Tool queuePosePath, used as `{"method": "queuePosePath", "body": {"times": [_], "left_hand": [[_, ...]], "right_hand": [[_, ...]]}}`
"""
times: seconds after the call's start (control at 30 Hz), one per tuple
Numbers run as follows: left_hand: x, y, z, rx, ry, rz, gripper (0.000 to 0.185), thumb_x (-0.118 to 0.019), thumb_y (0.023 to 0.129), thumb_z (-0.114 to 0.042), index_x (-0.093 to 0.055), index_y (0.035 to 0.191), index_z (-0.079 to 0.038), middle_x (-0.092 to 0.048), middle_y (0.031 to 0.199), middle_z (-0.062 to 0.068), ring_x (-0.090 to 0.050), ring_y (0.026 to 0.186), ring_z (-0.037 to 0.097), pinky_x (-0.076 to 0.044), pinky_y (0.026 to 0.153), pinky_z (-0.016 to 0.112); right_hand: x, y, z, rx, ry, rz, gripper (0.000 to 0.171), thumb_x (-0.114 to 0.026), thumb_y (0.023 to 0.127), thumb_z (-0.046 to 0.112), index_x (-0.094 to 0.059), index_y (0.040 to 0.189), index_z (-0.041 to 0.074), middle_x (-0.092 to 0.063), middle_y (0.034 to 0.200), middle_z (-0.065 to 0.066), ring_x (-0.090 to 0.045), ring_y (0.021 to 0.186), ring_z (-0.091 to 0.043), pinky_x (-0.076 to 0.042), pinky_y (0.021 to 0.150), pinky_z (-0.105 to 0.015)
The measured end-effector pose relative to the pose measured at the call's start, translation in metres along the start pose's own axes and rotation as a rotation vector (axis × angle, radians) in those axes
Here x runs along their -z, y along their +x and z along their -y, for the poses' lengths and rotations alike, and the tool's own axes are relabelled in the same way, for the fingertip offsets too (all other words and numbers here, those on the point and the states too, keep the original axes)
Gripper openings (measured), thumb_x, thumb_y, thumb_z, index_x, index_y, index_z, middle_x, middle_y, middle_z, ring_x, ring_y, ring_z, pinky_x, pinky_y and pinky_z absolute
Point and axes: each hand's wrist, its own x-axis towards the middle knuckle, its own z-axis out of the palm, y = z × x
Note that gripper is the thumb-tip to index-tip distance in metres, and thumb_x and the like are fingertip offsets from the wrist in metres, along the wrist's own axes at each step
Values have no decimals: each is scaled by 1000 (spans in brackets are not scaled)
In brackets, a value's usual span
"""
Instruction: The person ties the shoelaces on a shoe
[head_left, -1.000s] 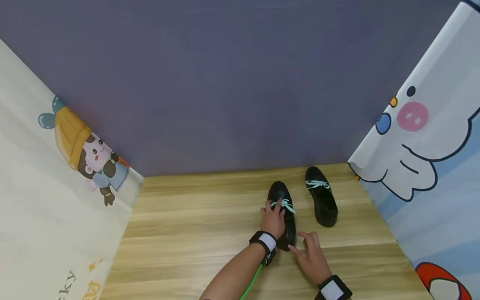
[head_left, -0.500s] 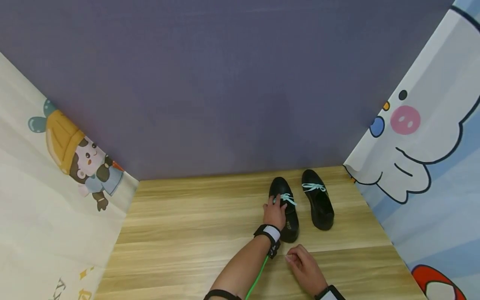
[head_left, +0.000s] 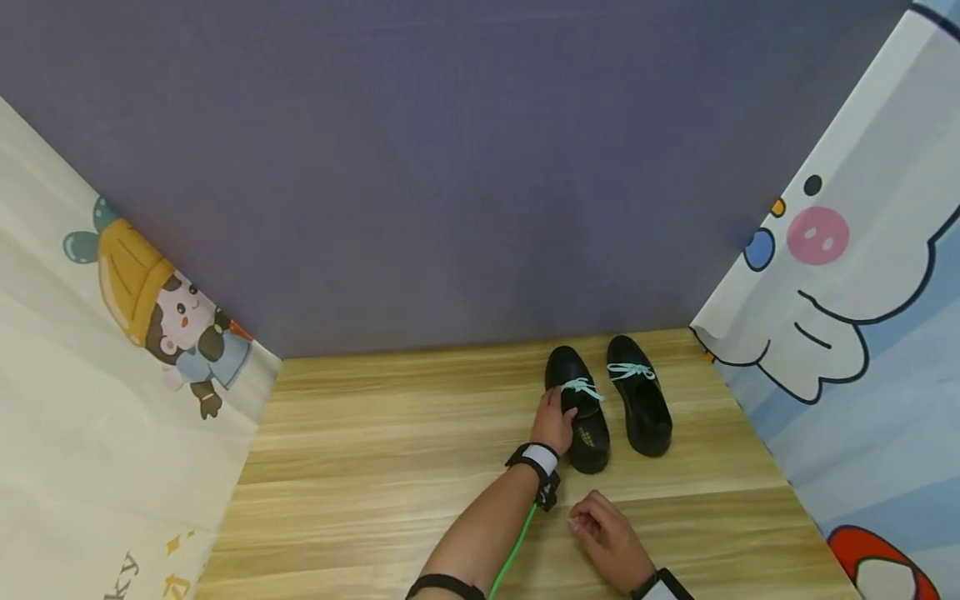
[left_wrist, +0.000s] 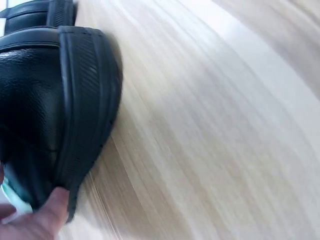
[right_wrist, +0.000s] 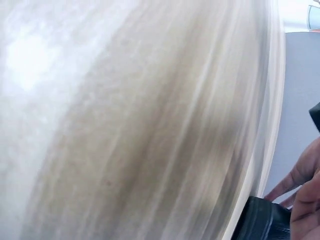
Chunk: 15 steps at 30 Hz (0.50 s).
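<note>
The left black lace-up shoe (head_left: 579, 408) is gripped along its outer side by the left hand (head_left: 553, 422), fingers curled up near the mint-green laces (head_left: 581, 387), and it's parked on the wooden surface (head_left: 390, 467) just beside the second black shoe (head_left: 640, 395), toes pointed at the purple backdrop (head_left: 450, 167). The right hand (head_left: 609, 537) is rested on the surface nearer the person, fingers loosely curled with nothing held, well short of the shoes.
</note>
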Motion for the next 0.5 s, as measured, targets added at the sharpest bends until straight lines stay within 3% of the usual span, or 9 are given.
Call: {"method": "queuePosePath", "body": {"times": [0.27,0.5], "left_hand": [[9,-3,7,-25,-9,95,48,-53,105,-18,-43,146,5,-49,144,25,-52,130,35,-43,107,41],[36,-11,16,-17,-71,99,49,-54,103,-19,-44,145,4,-49,143,23,-52,129,37,-43,107,46]], "right_hand": [[3,6,-5,-7,-66,-11,22,-73,85,-8,-65,98,8,-54,90,14,-50,76,2,-43,61,-16],[15,17,-14,-34,-133,-8,26,-73,86,-6,-66,108,5,-58,96,8,-55,83,-1,-46,64,-19]]}}
